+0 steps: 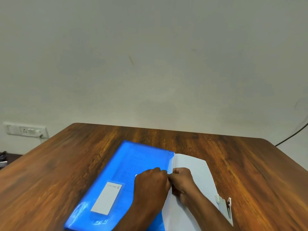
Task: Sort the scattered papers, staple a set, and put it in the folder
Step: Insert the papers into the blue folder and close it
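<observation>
A blue plastic folder [120, 179] lies flat in the lower centre of the frame, angled from lower left to upper right, with a white label on its front. White papers [191, 165] stick out of its right-hand opening, running toward the lower right of the frame. A grey stapler [224, 206] lies at the lower right, just beside the papers' right edge.

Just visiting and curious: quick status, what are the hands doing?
Left hand and right hand pinching at blue folder opening. Papers partly inside. Stapler beside papers, not blocking.
</observation>
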